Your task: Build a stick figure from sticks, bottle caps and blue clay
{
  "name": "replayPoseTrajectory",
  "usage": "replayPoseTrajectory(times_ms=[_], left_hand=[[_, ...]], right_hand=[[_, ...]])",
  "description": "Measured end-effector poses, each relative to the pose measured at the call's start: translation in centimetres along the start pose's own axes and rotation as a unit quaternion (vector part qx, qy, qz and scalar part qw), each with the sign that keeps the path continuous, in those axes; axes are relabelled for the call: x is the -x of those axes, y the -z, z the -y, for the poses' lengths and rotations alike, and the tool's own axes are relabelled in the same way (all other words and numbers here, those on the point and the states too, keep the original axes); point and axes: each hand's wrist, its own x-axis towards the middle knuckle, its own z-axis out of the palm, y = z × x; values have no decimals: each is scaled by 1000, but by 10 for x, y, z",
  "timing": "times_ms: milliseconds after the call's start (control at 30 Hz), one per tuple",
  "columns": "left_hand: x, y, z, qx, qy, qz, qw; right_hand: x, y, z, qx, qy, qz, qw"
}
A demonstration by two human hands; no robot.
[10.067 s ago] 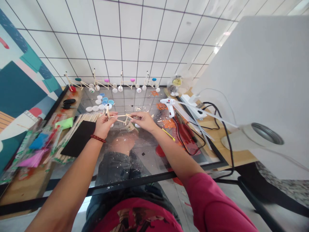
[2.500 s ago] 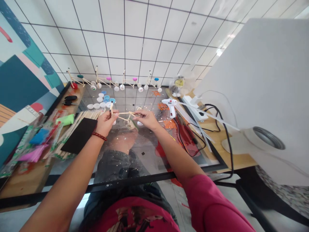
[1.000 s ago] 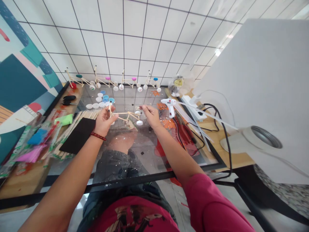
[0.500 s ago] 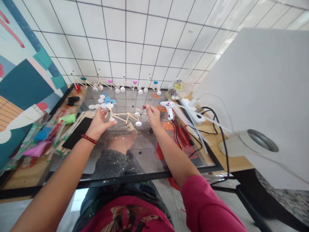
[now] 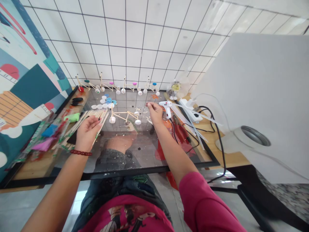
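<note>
A wooden stick frame (image 5: 123, 113) with white bottle-cap wheels stands on the glass tabletop (image 5: 142, 154), touched by neither hand. My left hand (image 5: 87, 133) lies open, with its fingers on a bundle of wooden craft sticks (image 5: 93, 117) and no stick gripped. My right hand (image 5: 154, 114) is up beside the frame, its fingertips drawn together with nothing visible between them. A white hot glue gun (image 5: 165, 106) lies just right of that hand.
Several finished stick models (image 5: 118, 85) stand along the far edge, with loose bottle caps (image 5: 102, 103) in front. On the left are scissors (image 5: 77, 101) and green clay (image 5: 71, 117). A power strip (image 5: 190, 114), black cable (image 5: 217, 141) and white board (image 5: 253, 96) are on the right.
The stick frame, held between both hands earlier, now stands on the glass. My left hand has moved left onto the sticks, and my right hand has moved away from the frame.
</note>
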Motion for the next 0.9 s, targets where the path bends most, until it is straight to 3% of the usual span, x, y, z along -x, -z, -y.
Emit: replayPoseTrajectory(times_ms=[267,400,600,733,900], left_hand=[[-9,-2,19,-15,-23,3,1000],[-26,-24,26,-22,-57,-7,998],[-44,-55,30,1,-58,8,998],[-50,-57,29,7,-60,47,997],[-50,-49,32,-8,-58,89,994]], right_hand=[[-5,0,-13,4,10,4,1000],[-3,-2,-18,10,14,37,999],[-5,1,-20,22,24,143,989],[-9,6,-18,45,7,131,990],[2,-3,-8,62,2,184,981]])
